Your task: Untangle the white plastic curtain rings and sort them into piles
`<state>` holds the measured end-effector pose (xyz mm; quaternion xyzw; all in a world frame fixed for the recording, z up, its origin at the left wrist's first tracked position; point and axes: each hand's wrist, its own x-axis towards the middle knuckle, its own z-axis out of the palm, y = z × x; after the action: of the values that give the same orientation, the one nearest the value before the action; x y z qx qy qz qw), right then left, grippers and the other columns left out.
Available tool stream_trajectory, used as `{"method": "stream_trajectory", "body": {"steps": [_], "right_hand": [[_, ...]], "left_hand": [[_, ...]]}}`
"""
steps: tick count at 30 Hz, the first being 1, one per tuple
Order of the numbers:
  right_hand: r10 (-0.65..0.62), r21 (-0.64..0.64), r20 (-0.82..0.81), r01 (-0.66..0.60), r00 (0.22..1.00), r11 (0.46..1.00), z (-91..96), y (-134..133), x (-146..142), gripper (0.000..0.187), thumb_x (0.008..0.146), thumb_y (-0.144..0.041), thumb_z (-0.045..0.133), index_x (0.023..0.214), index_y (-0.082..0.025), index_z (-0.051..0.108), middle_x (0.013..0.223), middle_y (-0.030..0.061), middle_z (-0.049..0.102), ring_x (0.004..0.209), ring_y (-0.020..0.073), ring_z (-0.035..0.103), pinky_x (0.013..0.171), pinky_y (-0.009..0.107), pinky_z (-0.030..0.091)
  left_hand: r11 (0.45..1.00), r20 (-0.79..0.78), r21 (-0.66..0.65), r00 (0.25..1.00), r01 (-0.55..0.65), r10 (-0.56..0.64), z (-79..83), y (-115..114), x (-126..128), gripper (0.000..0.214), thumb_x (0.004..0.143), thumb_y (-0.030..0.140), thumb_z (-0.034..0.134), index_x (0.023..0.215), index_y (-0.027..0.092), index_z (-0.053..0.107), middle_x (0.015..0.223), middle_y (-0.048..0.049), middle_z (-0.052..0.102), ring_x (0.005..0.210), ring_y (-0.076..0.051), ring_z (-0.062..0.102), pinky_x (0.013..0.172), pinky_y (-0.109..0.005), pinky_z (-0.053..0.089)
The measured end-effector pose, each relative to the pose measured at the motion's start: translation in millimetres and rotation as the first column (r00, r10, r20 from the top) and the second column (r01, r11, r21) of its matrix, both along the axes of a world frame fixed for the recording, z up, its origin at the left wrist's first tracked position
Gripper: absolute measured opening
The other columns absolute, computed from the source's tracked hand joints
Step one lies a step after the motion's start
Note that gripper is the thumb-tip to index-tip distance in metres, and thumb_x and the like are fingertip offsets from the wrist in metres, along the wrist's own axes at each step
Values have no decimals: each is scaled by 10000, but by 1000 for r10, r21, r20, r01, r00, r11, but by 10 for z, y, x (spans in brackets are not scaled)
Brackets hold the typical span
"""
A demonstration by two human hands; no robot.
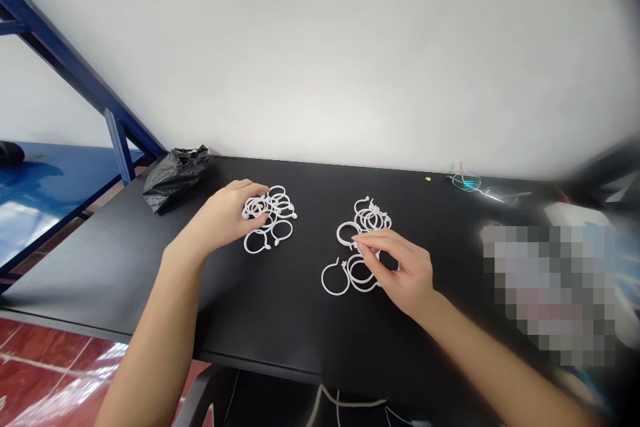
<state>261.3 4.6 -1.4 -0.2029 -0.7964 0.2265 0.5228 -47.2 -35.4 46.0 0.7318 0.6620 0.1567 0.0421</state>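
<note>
Thin white plastic rings, each with a gap and small knobbed ends like shower curtain rings, lie in two groups on the black table. My left hand is over the left pile of rings, thumb and fingers apart at its near side. Part of that pile is hidden by the fingers. On the right, my right hand pinches a white plastic ring between thumb and fingertips. Below and behind that hand are other rings of the right group, some overlapping and partly covered.
A crumpled black plastic bag sits at the table's back left, beside a blue metal frame. Coiled thin wire lies at the back right. A blurred-out object is on the right. The black table meets a white wall.
</note>
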Motion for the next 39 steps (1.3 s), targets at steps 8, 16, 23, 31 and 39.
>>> {"method": "stream_trajectory", "body": {"steps": [8, 16, 23, 31, 39], "right_hand": [[-16, 9, -5, 16, 1000, 1000, 13, 15, 10, 251, 809, 17, 634, 935, -184, 715, 869, 65, 744, 741, 182, 696, 642, 316, 592], [-11, -3, -8, 11, 1000, 1000, -5, 20, 26, 274, 805, 20, 638, 961, -194, 709, 885, 63, 742, 749, 177, 688, 637, 319, 583], [-12, -10, -7, 12, 1000, 1000, 12, 18, 15, 254, 817, 9, 632, 955, -190, 712, 868, 62, 740, 733, 166, 680, 625, 306, 576], [52, -3, 120, -52, 991, 999, 48, 10, 4, 269, 834, -106, 663, 1082, -204, 698, 956, 81, 730, 788, 177, 694, 658, 301, 616], [87, 37, 133, -93, 987, 995, 7, 42, 8, 233, 849, -92, 648, 1036, -221, 701, 958, 79, 734, 824, 183, 686, 741, 346, 623]], "left_hand": [[941, 110, 7, 935, 338, -336, -179, 2, 737, 287, 889, 155, 494, 1150, 162, 613, 1067, -82, 638, 975, -217, 603, 888, -355, 491], [886, 195, -149, 891, 440, -410, -239, -76, 986, 191, 892, 331, 615, 995, 172, 622, 912, -36, 602, 790, -174, 573, 699, -296, 469], [881, 96, -119, 889, 458, -449, -284, -45, 1000, 184, 989, 193, 441, 918, 159, 608, 886, -46, 607, 791, -168, 578, 736, -291, 459], [885, 261, 38, 851, 463, -456, -279, -48, 948, 227, 1016, 193, 373, 1068, 163, 592, 972, -71, 631, 833, -166, 620, 759, -293, 512], [832, 319, 292, 771, 473, -550, -343, -60, 926, 270, 987, 118, 430, 1176, 173, 616, 1085, -112, 656, 980, -185, 628, 812, -309, 548]]}}
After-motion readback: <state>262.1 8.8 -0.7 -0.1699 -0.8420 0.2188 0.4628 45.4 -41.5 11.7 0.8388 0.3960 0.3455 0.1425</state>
